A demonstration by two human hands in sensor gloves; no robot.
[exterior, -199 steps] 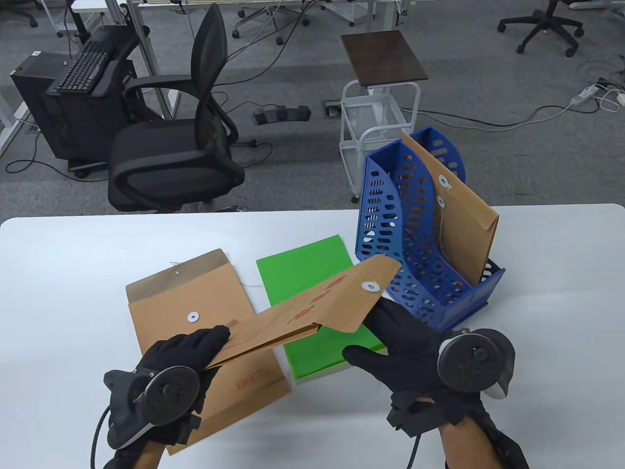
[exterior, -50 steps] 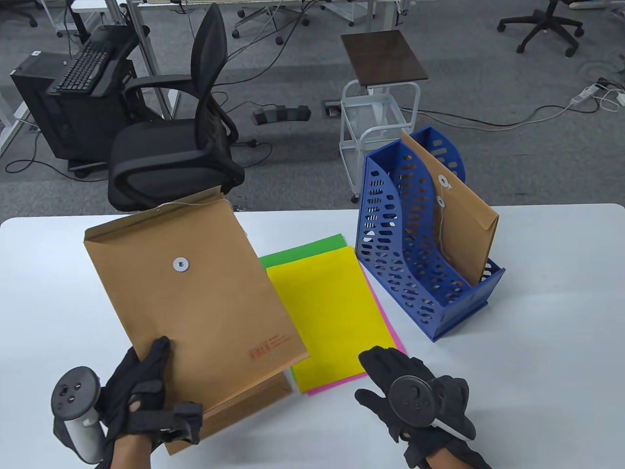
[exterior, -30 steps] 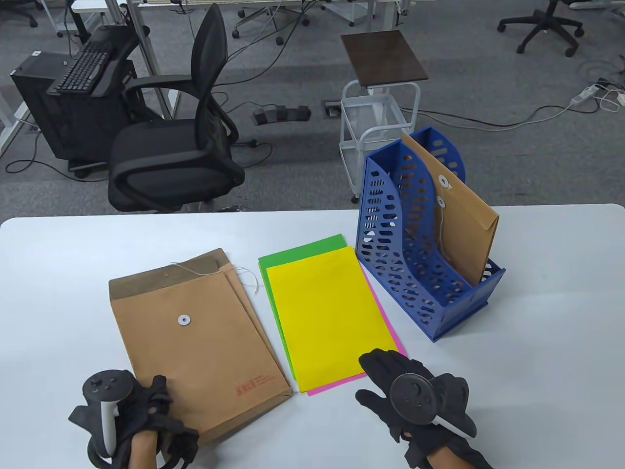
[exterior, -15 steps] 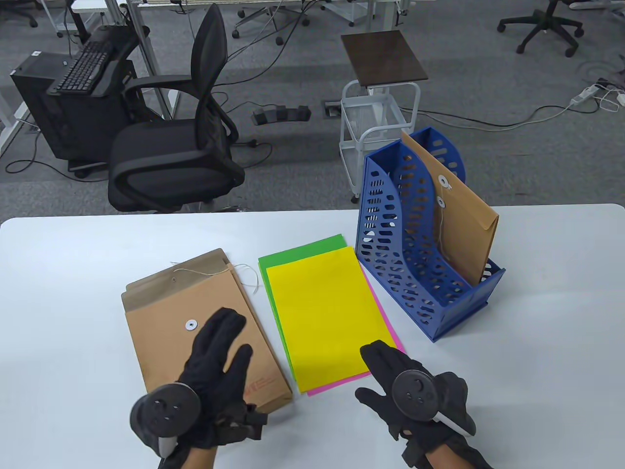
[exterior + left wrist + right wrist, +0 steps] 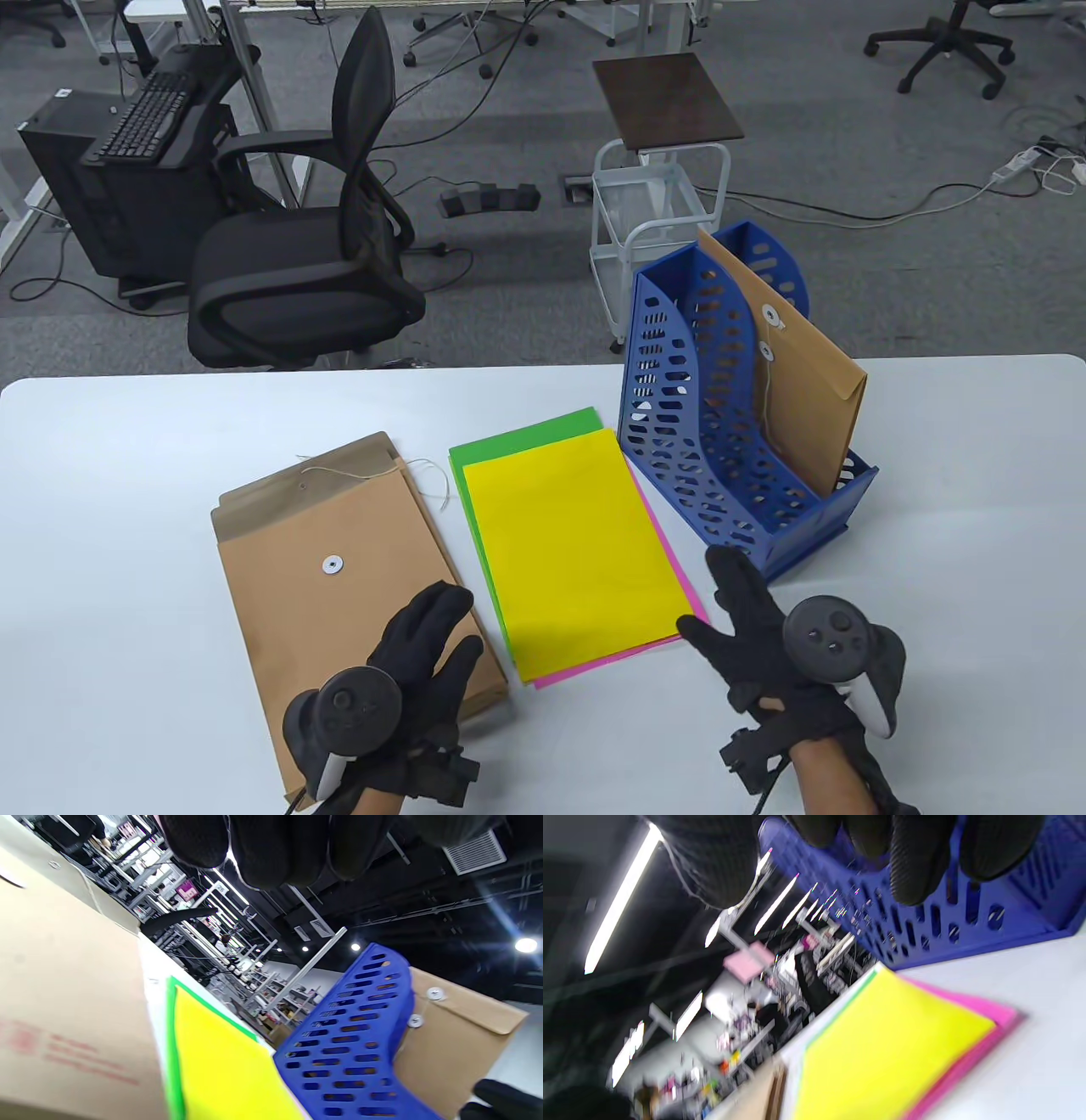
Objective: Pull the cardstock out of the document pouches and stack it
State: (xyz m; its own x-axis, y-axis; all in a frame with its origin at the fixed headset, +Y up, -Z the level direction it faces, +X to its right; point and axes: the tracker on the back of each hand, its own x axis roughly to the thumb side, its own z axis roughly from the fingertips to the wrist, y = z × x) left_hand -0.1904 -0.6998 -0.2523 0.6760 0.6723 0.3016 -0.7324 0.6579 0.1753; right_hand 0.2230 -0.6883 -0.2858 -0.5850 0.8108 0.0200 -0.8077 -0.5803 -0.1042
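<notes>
While one kraft pouch (image 5: 806, 386) stood upright in the blue file rack (image 5: 730, 475), presumably awaiting its turn, two emptied pouches (image 5: 339, 577) lay flat at left, apparently set aside. Between them lay the cardstock stack (image 5: 568, 543), yellow over pink and green, kept central within reach of both hands. Left hand (image 5: 416, 671) hovered spread over the pouches' near corner; right hand (image 5: 764, 637) was open beside the stack, holding nothing.

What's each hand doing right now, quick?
Left hand: open, holding nothing, over the envelopes.
Right hand: open, empty, beside the paper stack.
</notes>
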